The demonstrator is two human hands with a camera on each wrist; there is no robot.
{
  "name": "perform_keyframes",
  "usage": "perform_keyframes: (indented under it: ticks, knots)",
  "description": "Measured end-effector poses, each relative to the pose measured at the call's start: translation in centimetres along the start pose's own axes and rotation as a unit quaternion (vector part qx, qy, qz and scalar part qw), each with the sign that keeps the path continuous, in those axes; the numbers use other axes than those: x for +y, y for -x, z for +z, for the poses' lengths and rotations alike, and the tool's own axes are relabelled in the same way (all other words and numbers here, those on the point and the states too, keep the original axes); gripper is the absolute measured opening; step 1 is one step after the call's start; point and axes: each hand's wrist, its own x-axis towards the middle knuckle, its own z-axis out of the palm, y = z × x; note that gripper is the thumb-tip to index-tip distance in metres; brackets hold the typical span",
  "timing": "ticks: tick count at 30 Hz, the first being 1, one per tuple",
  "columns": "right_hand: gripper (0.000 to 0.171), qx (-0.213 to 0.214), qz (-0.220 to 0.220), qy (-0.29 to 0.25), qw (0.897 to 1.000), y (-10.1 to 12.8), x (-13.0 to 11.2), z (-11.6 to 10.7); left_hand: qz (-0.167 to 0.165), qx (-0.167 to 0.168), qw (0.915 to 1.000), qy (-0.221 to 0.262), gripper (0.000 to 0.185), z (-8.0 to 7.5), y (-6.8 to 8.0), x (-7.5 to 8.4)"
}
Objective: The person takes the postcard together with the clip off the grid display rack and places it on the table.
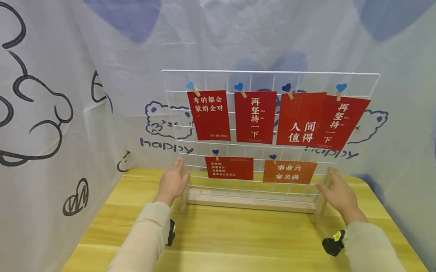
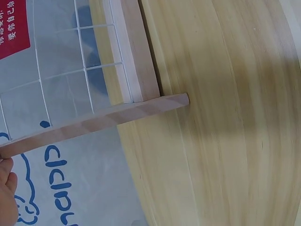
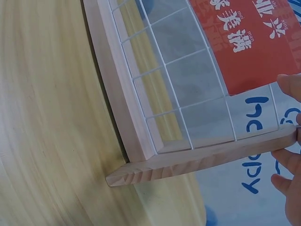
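A white wire grid rack (image 1: 273, 149) stands upright in a wooden base (image 1: 251, 202) on the table. My left hand (image 1: 172, 182) grips the left wooden upright (image 2: 94, 121) near its top end. On the opposite side, my right hand (image 1: 342, 198) holds the right wooden upright (image 3: 202, 157), with the thumb on one side and fingers on the other. Heart-topped clips hold several red cards (image 1: 254, 117) in the upper row. Lower down hang a dark red card (image 1: 229, 168) and an orange-red card (image 1: 290, 172). At the upper right, two cards overlap.
The wood-grain table (image 1: 249, 244) extends in front of the rack. A pale curtain (image 1: 107, 52) with cartoon drawings and blue hearts hangs behind and at both sides. Black wrist devices, one at the right wrist (image 1: 333, 244), sit by both sleeves.
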Motion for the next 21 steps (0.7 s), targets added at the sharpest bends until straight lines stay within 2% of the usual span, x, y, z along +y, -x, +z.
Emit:
perform_keyframes:
  ticks: [13,21]
  knots:
    - [0.075,-0.003,0.005,0.003,1.000,0.02,0.22,0.24,-0.008,-0.010,0.9999,0.007,0.055,0.11,0.44,0.08]
    - [0.074,0.001,0.010,0.003,1.000,-0.22,-0.16,0.08,-0.004,0.004,1.0000,0.005,0.055,0.02,0.46,0.15]
